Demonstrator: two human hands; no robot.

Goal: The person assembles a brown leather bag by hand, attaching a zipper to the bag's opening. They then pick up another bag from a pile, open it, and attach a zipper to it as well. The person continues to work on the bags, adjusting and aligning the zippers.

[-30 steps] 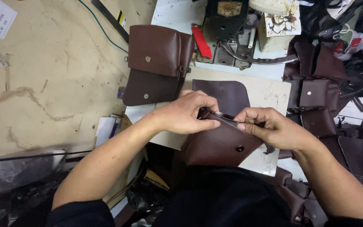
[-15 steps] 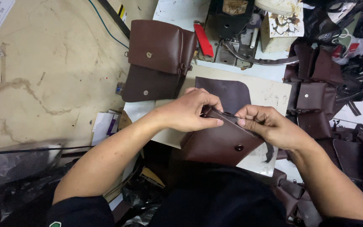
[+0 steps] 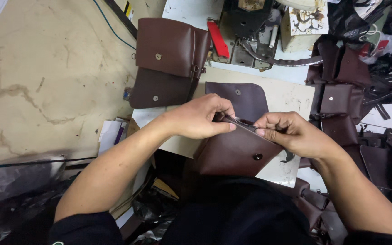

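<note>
Now, left fingers (image 3: pixel 227 119): pinching the zipper (image 3: pixel 240 123)
Right fingers (image 3: pixel 263 130): pinching its other end
Zipper: lies sideways between both hands, over the brown pouch (image 3: pixel 232 152)

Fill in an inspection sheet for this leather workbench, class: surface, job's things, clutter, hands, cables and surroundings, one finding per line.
Surface: pale work board, scuffed; tan table beside it, stained.
Job's things: brown leather pouch with a dark snap, its zipper strip stretched between both hands.
Clutter: finished brown pouch at the board's far left corner; papers at the table edge.
Hands: left hand and right hand each pinch the zipper strip.
Cables: blue cable across the table.
Surroundings: sewing machine ahead; stacked brown leather pieces at right.
</note>
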